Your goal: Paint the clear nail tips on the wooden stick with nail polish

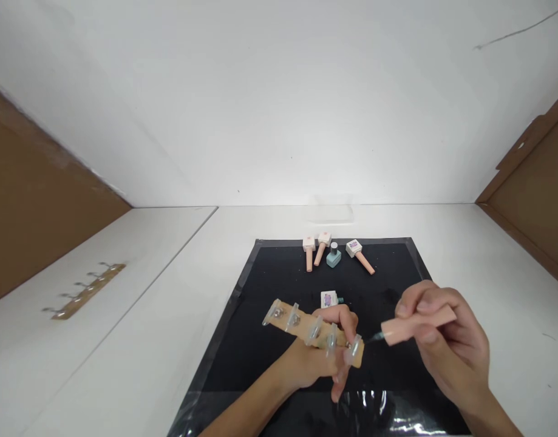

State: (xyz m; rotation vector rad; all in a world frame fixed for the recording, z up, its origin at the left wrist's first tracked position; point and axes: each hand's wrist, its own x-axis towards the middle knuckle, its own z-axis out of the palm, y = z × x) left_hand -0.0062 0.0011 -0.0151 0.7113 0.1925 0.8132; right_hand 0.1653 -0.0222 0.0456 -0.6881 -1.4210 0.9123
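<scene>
My left hand is closed around a flat tan strip that carries several clear false nail tips on small round mounts. The strip slants down to the right above the black mat. In my right hand is a nail polish brush, gripped by its long pink cap. Its teal-coated bristles point left, close to the rightmost nail tip; I cannot tell whether they touch it. Just beyond my left hand, a white nail polish bottle with a teal neck lies on its side, uncapped.
At the back of the black mat lie several nail polish bottles, most white with pink caps, and one small teal bottle. A second strip with stands rests on the white table to the left. Behind the mat is a clear tray.
</scene>
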